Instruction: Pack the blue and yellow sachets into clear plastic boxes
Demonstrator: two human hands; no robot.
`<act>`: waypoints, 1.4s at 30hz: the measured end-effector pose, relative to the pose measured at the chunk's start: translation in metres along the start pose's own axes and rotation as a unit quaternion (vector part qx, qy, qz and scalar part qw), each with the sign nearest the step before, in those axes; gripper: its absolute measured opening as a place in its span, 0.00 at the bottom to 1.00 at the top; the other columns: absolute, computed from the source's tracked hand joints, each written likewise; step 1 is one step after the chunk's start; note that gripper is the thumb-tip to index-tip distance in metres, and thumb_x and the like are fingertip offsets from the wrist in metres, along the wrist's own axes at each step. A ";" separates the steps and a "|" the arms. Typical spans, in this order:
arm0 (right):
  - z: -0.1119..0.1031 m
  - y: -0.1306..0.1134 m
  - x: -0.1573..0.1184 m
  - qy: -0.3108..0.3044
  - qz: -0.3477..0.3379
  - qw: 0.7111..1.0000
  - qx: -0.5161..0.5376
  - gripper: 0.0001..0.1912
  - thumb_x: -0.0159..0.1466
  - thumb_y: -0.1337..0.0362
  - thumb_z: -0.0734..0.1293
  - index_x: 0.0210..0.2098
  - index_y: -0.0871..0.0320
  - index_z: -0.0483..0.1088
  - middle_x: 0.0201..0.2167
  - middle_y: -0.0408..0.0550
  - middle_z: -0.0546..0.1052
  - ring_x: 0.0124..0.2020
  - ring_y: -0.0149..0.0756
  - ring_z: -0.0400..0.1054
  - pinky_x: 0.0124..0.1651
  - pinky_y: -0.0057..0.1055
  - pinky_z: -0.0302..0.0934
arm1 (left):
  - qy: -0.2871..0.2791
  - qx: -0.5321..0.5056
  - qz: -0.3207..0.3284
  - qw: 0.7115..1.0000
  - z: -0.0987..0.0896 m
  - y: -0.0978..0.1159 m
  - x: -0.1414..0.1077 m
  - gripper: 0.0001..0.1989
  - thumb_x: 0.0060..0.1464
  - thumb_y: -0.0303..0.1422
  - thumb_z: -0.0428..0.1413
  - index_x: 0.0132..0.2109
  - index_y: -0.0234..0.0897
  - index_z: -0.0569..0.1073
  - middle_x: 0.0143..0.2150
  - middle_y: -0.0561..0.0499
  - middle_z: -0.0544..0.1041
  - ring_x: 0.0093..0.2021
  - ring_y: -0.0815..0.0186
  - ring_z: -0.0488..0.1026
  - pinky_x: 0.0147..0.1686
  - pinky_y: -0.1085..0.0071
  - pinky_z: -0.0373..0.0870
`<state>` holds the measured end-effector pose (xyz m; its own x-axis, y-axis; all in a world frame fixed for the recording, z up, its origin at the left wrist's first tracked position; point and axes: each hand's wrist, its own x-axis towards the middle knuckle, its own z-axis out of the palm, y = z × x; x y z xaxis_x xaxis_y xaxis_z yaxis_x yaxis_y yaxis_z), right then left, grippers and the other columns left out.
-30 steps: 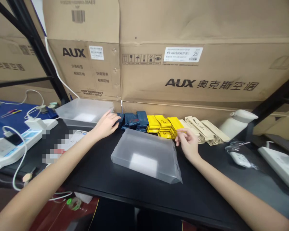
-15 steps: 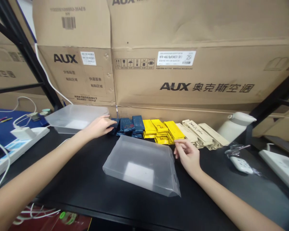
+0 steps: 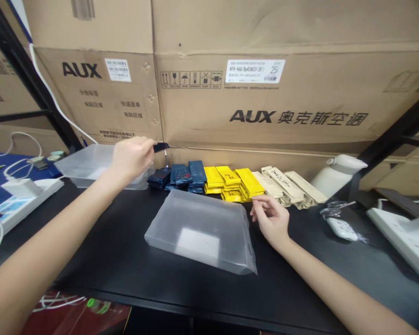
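Observation:
My left hand (image 3: 132,156) is raised in front of the rear clear plastic box (image 3: 82,163), its fingers pinching a dark blue packet (image 3: 161,147) of which only an end shows. Below and to its right lie stacks of dark blue packets (image 3: 197,173), beside yellow packets (image 3: 249,181) and cream packets (image 3: 286,184). My right hand (image 3: 271,218) rests with curled fingers near the front of the yellow and cream packets. Whether anything is between those fingers I cannot make out. A second clear plastic box (image 3: 202,218) with a white label sits in front of the rows.
Large cardboard boxes (image 3: 265,97) stand behind the black table (image 3: 125,260). On the right are a white bottle (image 3: 337,177), a small white case (image 3: 342,229) and a white power strip (image 3: 401,239). Another power strip (image 3: 24,204) with cables lies on the left.
My left hand has lifted up and left from the dark blue packets, with one packet in its fingers. The right hand stays nearly in place. The view has shifted slightly.

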<state>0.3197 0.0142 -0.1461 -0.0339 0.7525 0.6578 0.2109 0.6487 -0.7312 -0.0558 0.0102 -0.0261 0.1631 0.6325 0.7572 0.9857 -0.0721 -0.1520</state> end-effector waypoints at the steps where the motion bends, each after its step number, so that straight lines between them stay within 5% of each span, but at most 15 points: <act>1: 0.000 0.000 -0.001 0.002 -0.014 1.000 -0.014 0.05 0.64 0.63 0.65 0.35 0.58 0.69 0.19 0.41 0.72 0.15 0.29 0.66 0.18 0.27 0.63 | 0.034 -0.026 -0.014 0.999 -0.011 0.007 -0.003 0.10 0.57 0.30 0.50 0.38 0.39 0.77 0.36 0.44 0.81 0.40 0.53 0.78 0.38 0.59 0.72; 4: -0.001 0.000 -0.003 0.018 -0.089 0.994 -0.066 0.04 0.64 0.66 0.65 0.39 0.57 0.70 0.29 0.47 0.77 0.24 0.34 0.73 0.29 0.33 0.70 | 0.107 -0.168 -0.024 0.980 -0.042 0.041 -0.014 0.06 0.54 0.29 0.56 0.36 0.39 0.78 0.34 0.49 0.82 0.35 0.59 0.79 0.38 0.63 0.74; 6: -0.002 -0.002 -0.002 0.028 -0.170 0.981 -0.092 0.15 0.61 0.68 0.68 0.48 0.56 0.68 0.42 0.54 0.77 0.38 0.41 0.76 0.39 0.39 0.73 | 0.109 -0.311 -0.062 0.942 -0.053 0.071 -0.022 0.02 0.50 0.28 0.59 0.32 0.39 0.78 0.30 0.52 0.81 0.29 0.64 0.78 0.33 0.67 0.76; 9: -0.006 -0.009 0.003 0.007 -0.296 0.946 -0.136 0.37 0.54 0.65 0.75 0.60 0.53 0.59 0.60 0.59 0.66 0.59 0.54 0.65 0.55 0.53 0.66 | -0.031 -0.538 -0.138 0.831 -0.055 0.115 -0.028 0.03 0.45 0.29 0.63 0.31 0.36 0.78 0.26 0.52 0.80 0.26 0.66 0.77 0.24 0.72 0.74; 13: -0.009 -0.019 0.008 -0.066 -0.346 0.920 -0.173 0.46 0.52 0.63 0.76 0.65 0.50 0.53 0.62 0.58 0.65 0.62 0.54 0.62 0.59 0.54 0.62 | -0.191 -0.693 -0.248 0.650 -0.041 0.151 -0.026 0.06 0.39 0.27 0.65 0.28 0.34 0.76 0.22 0.53 0.76 0.23 0.68 0.74 0.21 0.74 0.73; 16: -0.009 -0.018 0.007 -0.101 -0.325 0.929 -0.144 0.45 0.53 0.65 0.75 0.65 0.53 0.53 0.61 0.60 0.66 0.62 0.53 0.62 0.58 0.53 0.63 | -0.235 -0.715 -0.323 0.574 -0.031 0.162 -0.023 0.08 0.39 0.26 0.65 0.30 0.34 0.75 0.27 0.52 0.77 0.26 0.70 0.75 0.23 0.76 0.73; 18: -0.008 -0.014 0.005 -0.124 -0.311 0.933 -0.133 0.39 0.55 0.66 0.73 0.64 0.54 0.56 0.60 0.59 0.67 0.60 0.51 0.64 0.57 0.51 0.65 | -0.253 -0.726 -0.329 0.549 -0.026 0.163 -0.023 0.09 0.42 0.26 0.65 0.33 0.34 0.74 0.30 0.52 0.77 0.28 0.70 0.75 0.25 0.76 0.74; 21: -0.007 -0.006 0.005 -0.113 -0.271 0.947 -0.129 0.30 0.58 0.67 0.71 0.59 0.54 0.64 0.57 0.56 0.71 0.56 0.48 0.68 0.57 0.50 0.65 | -0.239 -0.740 -0.242 0.580 -0.019 0.152 -0.027 0.18 0.44 0.28 0.66 0.44 0.36 0.72 0.38 0.49 0.78 0.36 0.66 0.77 0.32 0.71 0.77; 24: -0.012 -0.003 0.015 -0.006 -0.156 0.983 -0.093 0.21 0.58 0.63 0.70 0.52 0.56 0.70 0.52 0.55 0.75 0.55 0.49 0.70 0.57 0.50 0.65 | -0.170 -0.680 -0.134 0.701 -0.010 0.120 -0.038 0.21 0.50 0.32 0.63 0.50 0.38 0.68 0.47 0.44 0.77 0.47 0.60 0.76 0.41 0.67 0.76; 26: -0.021 -0.005 0.026 0.015 -0.005 1.000 -0.025 0.16 0.61 0.58 0.68 0.47 0.58 0.72 0.45 0.55 0.79 0.46 0.48 0.75 0.47 0.46 0.71 | -0.138 -0.574 -0.098 0.801 -0.004 0.093 -0.050 0.16 0.53 0.34 0.61 0.48 0.37 0.70 0.45 0.45 0.77 0.47 0.59 0.75 0.41 0.66 0.75; 28: -0.034 -0.008 0.039 -0.072 0.180 0.979 0.063 0.17 0.62 0.54 0.66 0.43 0.60 0.72 0.35 0.55 0.81 0.30 0.43 0.77 0.30 0.37 0.73 | -0.126 -0.486 -0.059 0.863 0.002 0.069 -0.062 0.11 0.54 0.36 0.60 0.42 0.36 0.73 0.42 0.46 0.76 0.41 0.62 0.75 0.41 0.66 0.74; 30: -0.050 -0.009 0.049 -0.211 0.318 0.916 0.120 0.19 0.60 0.53 0.67 0.41 0.62 0.72 0.29 0.54 0.81 0.19 0.37 0.73 0.19 0.30 0.68 | -0.137 -0.427 -0.050 0.892 0.008 0.054 -0.072 0.13 0.54 0.39 0.60 0.42 0.36 0.74 0.38 0.49 0.74 0.29 0.68 0.71 0.31 0.70 0.71; 33: -0.077 -0.005 0.059 -0.322 0.397 0.851 0.124 0.20 0.58 0.55 0.70 0.44 0.63 0.71 0.22 0.51 0.79 0.11 0.31 0.67 0.11 0.23 0.61 | -0.187 -0.371 -0.040 0.909 0.012 0.048 -0.081 0.19 0.51 0.44 0.61 0.46 0.37 0.74 0.30 0.55 0.68 0.22 0.72 0.63 0.23 0.73 0.63; 37: -0.100 0.008 0.061 -0.404 0.432 0.800 0.102 0.23 0.55 0.56 0.73 0.46 0.61 0.70 0.22 0.49 0.80 0.14 0.34 0.71 0.08 0.20 0.60 | -0.252 -0.396 -0.075 0.880 0.015 0.052 -0.084 0.26 0.51 0.46 0.61 0.52 0.36 0.70 0.24 0.59 0.63 0.21 0.71 0.61 0.23 0.75 0.60; 42: -0.090 0.016 0.049 -0.518 0.483 0.701 0.084 0.19 0.56 0.59 0.73 0.43 0.62 0.72 0.25 0.49 0.80 0.19 0.36 0.75 0.09 0.19 0.61 | -0.288 -0.418 -0.115 0.854 0.018 0.052 -0.085 0.26 0.51 0.47 0.60 0.52 0.37 0.69 0.20 0.62 0.59 0.21 0.71 0.58 0.24 0.74 0.58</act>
<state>0.4094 0.0518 -0.1093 -0.6650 0.4716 -0.5791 0.5091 -0.2812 -0.8135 -0.0194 -0.0331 -0.1095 0.1516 0.9609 0.2316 0.7138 -0.2685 0.6468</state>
